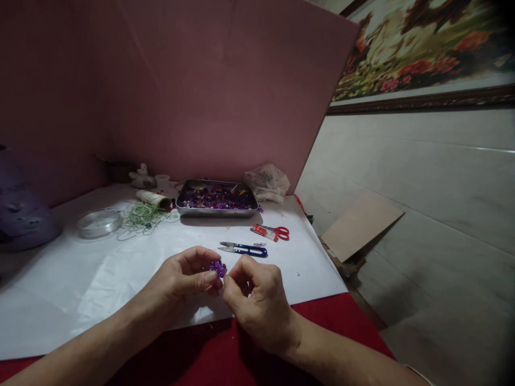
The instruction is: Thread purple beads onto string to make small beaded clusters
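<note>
A small cluster of purple beads (218, 268) is held between the thumb and fingers of my left hand (189, 276), above the front of the white-covered table. My right hand (257, 300) is closed in a pinch right beside the cluster's right side. Whatever its fingertips grip is too fine to make out. Just beyond my hands lie blue-handled thread snips (245, 249), blades toward the left. Behind them rests a metal tray (219, 213) filled with loose beads, mostly purple.
Red-handled scissors (281, 232) and a lighter (263, 232) lie to the right. Toward the left are a clear spool (99, 222), tangled green thread (140, 217) and a thread cone (155, 199). A plastic bag (267, 182) sits behind the tray. A pink panel (201, 96) stands at the back.
</note>
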Demonstrator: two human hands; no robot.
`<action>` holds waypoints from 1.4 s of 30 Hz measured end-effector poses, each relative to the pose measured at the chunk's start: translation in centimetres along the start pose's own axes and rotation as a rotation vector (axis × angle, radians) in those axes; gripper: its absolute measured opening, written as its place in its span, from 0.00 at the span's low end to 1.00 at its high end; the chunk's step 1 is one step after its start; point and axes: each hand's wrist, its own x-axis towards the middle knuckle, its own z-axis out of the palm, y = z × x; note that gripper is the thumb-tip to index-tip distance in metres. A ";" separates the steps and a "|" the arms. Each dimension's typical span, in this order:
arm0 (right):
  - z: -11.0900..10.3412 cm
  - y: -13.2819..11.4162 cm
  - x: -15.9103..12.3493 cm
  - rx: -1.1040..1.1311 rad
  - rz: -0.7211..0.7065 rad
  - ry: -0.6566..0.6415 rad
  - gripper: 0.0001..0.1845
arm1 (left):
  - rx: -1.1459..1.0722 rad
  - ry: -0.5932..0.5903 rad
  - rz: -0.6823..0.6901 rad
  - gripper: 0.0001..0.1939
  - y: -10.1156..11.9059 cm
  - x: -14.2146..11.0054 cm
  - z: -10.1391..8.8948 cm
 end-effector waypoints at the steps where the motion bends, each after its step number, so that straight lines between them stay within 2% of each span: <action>1: 0.0 0.0 0.0 -0.004 0.001 -0.006 0.09 | -0.004 0.004 0.002 0.13 -0.1 0.0 0.0; 11: 0.2 0.2 -0.1 -0.062 0.003 0.001 0.09 | -0.037 -0.040 -0.038 0.14 -0.3 0.1 -0.1; 22: 0.0 0.0 0.0 -0.091 -0.013 -0.046 0.07 | -0.038 0.010 -0.021 0.13 -0.1 0.0 0.1; 42: 0.0 0.0 0.1 -0.104 0.074 -0.034 0.09 | -0.003 -0.022 -0.026 0.12 -0.2 0.0 0.0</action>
